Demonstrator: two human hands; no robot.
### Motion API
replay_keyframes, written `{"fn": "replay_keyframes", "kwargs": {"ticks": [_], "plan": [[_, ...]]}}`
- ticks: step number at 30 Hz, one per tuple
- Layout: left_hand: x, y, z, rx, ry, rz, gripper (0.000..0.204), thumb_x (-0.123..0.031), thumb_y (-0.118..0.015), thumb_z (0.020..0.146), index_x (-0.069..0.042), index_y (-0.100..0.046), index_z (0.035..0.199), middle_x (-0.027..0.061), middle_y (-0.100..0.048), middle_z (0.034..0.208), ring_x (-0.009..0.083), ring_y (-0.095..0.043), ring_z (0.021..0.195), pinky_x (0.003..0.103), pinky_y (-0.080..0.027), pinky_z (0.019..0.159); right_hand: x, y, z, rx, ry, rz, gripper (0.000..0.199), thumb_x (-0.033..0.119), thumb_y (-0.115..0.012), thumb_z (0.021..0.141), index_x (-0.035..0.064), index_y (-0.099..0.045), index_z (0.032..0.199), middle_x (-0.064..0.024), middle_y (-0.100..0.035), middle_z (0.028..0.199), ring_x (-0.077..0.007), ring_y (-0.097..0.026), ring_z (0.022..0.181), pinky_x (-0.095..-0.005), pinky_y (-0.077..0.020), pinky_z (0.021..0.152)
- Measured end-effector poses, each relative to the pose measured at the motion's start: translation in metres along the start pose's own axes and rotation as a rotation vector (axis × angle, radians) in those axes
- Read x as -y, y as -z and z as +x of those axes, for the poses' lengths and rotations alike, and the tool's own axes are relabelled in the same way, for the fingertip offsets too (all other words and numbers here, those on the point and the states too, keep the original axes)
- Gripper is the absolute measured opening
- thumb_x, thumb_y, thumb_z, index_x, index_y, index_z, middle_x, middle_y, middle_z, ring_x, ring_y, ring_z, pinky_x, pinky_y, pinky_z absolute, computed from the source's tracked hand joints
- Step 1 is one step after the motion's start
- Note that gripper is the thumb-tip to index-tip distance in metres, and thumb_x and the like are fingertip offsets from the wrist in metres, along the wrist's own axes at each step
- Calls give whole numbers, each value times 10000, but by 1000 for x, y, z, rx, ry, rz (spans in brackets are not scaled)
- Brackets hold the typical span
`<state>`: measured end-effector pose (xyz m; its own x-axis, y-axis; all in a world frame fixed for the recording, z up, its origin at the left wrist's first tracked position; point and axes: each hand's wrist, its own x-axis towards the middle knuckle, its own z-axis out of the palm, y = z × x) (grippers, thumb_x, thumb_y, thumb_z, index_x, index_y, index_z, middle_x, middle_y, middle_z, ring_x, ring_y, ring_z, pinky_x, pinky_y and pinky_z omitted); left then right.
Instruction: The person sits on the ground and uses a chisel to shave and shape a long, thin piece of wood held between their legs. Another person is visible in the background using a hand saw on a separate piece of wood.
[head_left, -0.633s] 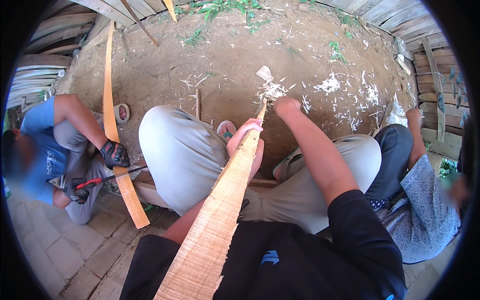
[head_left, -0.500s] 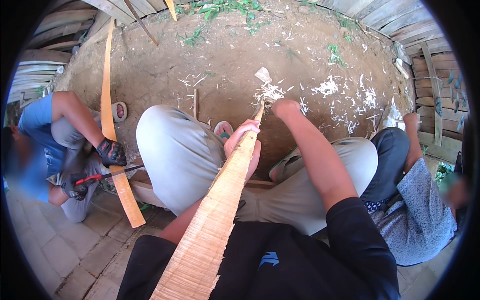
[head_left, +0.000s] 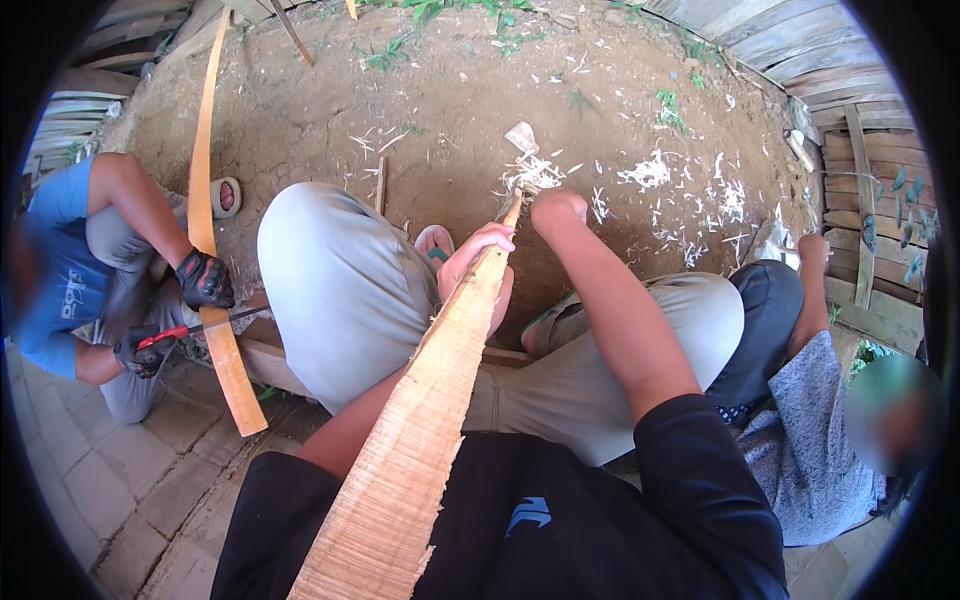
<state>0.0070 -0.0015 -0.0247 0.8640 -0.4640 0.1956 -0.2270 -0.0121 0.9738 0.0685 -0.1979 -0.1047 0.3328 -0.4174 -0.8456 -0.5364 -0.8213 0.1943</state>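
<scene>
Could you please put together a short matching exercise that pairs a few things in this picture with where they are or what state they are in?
Column one:
1. left hand
2. right hand
3. wood shavings
4. curved plank

Column two:
A. scattered pale on the bare earth
B. closed in a fist at the far tip of the tapered wooden slat
C. gripped by a neighbour's black-gloved hand
D. wrapped around the slat just short of its tip

Pairs: 1-D, 2-B, 3-A, 4-C
</scene>
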Motion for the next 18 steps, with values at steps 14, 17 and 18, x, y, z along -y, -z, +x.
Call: {"fn": "replay_keyframes", "kwargs": {"ticks": [14, 17, 18], "plan": [[0, -2, 1, -7, 41, -228, 322, -239, -696, 876, 23, -599, 1037, 178, -598, 1160, 198, -540, 1101, 309, -363, 1007, -22, -16, 33, -128, 142, 181, 351, 151, -557, 911, 46, -684, 1221, -151, -629, 1330, -334, -615, 1219, -443, -514, 971], [-6, -1, 1, -6, 76, -199, 229, -103, -681, 847, 8, -601, 1030, 168, -604, 1156, 195, -536, 1111, 293, -352, 1008, -19, -6, 19, -99, 142, 136, 349, 130, -554, 901, 49, -690, 1213, -155, -637, 1318, -338, -624, 1205, -452, -521, 957], [-9, 0, 1, -4, 70, -142, 215, -51, -662, 827, 6, -601, 1026, 163, -607, 1152, 190, -539, 1105, 288, -352, 1007, -21, -5, 15, -90, 152, 112, 349, 126, -553, 900, 51, -691, 1211, -153, -638, 1318, -339, -626, 1201, -457, -522, 955]]}}
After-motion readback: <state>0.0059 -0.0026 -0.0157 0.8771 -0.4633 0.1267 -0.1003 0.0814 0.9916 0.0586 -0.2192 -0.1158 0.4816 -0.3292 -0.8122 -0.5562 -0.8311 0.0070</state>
